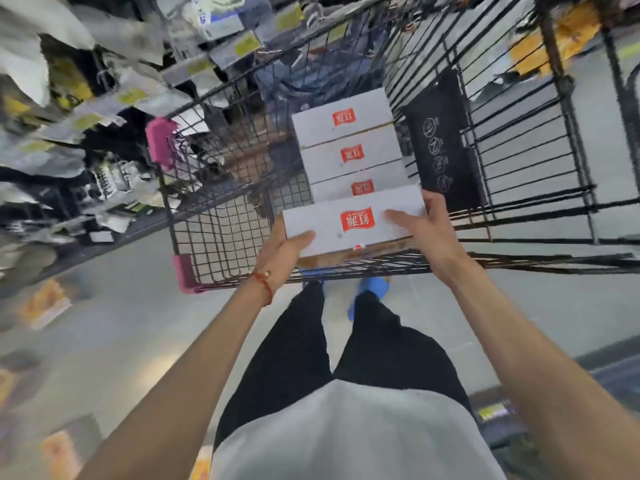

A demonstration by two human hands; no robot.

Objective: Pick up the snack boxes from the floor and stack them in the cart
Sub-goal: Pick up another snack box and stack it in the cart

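A white snack box [349,223] with a red label is held level above the near rim of the black wire cart [221,216]. My left hand [282,249] grips its left end, thumb on top. My right hand [422,230] grips its right end, thumb on top. Inside the cart, three more white snack boxes [346,147] with red labels lie side by side in a row running away from me. More snack boxes [45,303] lie blurred on the floor to the left.
Shop shelves [104,109] with packets and yellow price tags stand close on the left. The cart has pink corner bumpers [161,140] and a black sign panel [441,143] inside its right wall. Orange packs [557,39] lie beyond it. Grey floor [138,341] spreads around my legs.
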